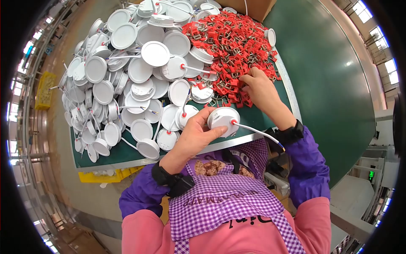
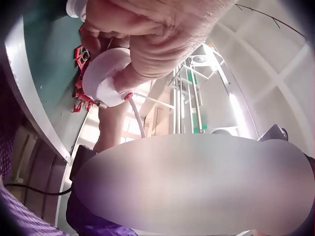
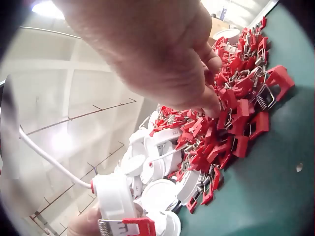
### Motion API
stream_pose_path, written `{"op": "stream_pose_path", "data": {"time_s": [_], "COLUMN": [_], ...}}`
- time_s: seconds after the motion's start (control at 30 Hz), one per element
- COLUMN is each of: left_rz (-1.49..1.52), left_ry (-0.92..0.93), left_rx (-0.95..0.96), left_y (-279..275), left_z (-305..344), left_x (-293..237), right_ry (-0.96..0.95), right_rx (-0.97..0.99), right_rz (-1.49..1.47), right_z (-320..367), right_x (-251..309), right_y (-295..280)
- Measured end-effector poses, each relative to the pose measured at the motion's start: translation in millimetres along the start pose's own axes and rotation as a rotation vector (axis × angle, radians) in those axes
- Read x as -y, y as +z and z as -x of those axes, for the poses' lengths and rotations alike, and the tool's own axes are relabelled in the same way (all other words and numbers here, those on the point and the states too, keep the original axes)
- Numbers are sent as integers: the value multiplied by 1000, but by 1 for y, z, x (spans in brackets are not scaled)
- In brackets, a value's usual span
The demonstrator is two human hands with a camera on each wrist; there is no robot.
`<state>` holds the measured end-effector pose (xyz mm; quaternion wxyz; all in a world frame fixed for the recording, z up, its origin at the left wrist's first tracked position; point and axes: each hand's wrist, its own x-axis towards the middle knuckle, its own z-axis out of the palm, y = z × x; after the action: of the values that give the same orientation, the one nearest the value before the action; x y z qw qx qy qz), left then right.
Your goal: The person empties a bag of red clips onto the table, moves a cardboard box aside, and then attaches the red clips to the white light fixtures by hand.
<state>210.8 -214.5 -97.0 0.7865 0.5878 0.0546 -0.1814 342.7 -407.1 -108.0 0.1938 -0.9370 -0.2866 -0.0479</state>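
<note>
A round white lamp with a white cable is gripped by my left hand, thumb across its back. In the right wrist view, a red clip with a metal spring sits at the side of this lamp. My right hand is at the near right edge of the pile of red clips, thumb and fingers bent. Close up, my right hand pinches a red clip, partly hidden by the fingers. The left wrist view shows my left hand around the lamp.
Many white lamps with cables are heaped on the left of the green table. A cardboard box stands behind the clips. A metal edge runs along the table front. Yellow crates are beyond and below the left side.
</note>
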Motion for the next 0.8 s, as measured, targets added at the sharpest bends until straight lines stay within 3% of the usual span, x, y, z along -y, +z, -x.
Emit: {"op": "stream_pose_path", "data": {"time_s": [0.13,0.2,0.3,0.4,0.43,0.5,0.63,0.7,0.8], "left_rz": [124,264,188,-38,-38,-333,-433,-9,72], "left_ry": [41,-102,-40,-18,-21,94,111,156,74], "left_rx": [32,41,28,9,7,-34,31,40,33], "left_y": [1,2,4,0,0,3,10,13,17], "left_z": [-7,-8,-10,-12,-12,-15,-16,-21,-20], "left_x": [4,-1,-5,-5,-4,-4,-14,-6,-9], "right_ry": [-17,-15,-69,249,250,332,324,375,244], "right_rx": [16,3,-75,-9,-6,166,91,85,13], "right_rz": [-59,-122,-277,-894,-896,-986,-891,-890,-674], "right_z": [-3,-2,2,9,12,21,37,40,44], "right_x": [2,2,-5,4,5,11,24,38,48], "right_y": [-2,-3,-8,-31,-36,-49,-44,-51,-51]}}
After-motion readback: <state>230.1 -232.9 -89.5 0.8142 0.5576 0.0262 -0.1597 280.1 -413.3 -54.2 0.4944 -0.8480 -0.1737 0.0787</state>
